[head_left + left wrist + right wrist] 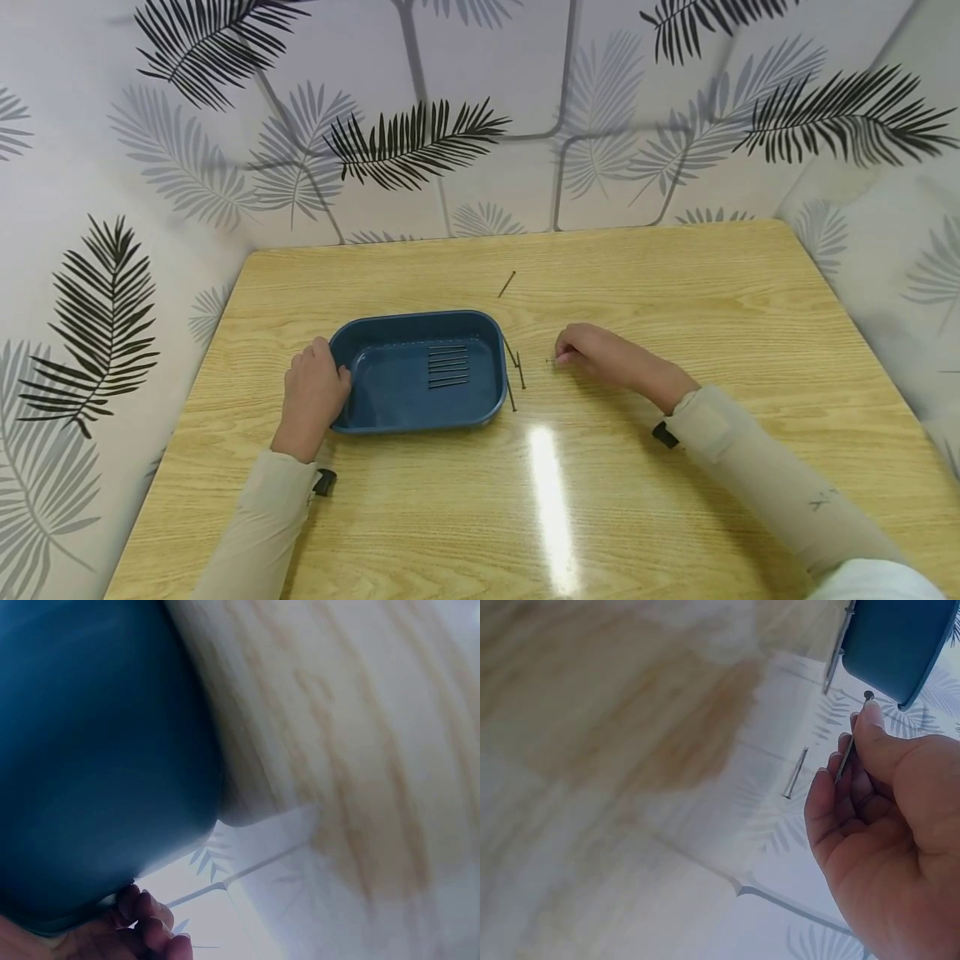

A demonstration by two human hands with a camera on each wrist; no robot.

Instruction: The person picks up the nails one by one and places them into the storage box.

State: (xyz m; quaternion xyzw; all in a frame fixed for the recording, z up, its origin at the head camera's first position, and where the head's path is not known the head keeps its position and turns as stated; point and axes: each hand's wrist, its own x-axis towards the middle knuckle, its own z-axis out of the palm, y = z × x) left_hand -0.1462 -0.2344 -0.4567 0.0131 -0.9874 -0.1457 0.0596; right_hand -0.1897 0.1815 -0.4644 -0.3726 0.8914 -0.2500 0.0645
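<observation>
A blue rectangular tray (pixel 390 393) stands left of centre on the table. My left hand (pixel 311 396) grips its left end, with the thumb over the rim and the other fingers outside. Several dark nails (pixel 448 367) lie in a parallel row inside the tray. To the right of the tray, my right hand (pixel 603 357) pinches a nail (pixel 846 754) between thumb and fingers, its head by the thumb tip in the right wrist view. Several loose nails (pixel 521 372) lie close along the tray's right end. Another nail (pixel 507 284) lies farther back, slanting.
The wood-grain table (pixel 660 275) reaches back to a wall (pixel 502 75) with a leaf pattern. A bright light reflection (pixel 551 500) streaks the front of the tabletop. Dark bands (pixel 664 434) show at both wrists.
</observation>
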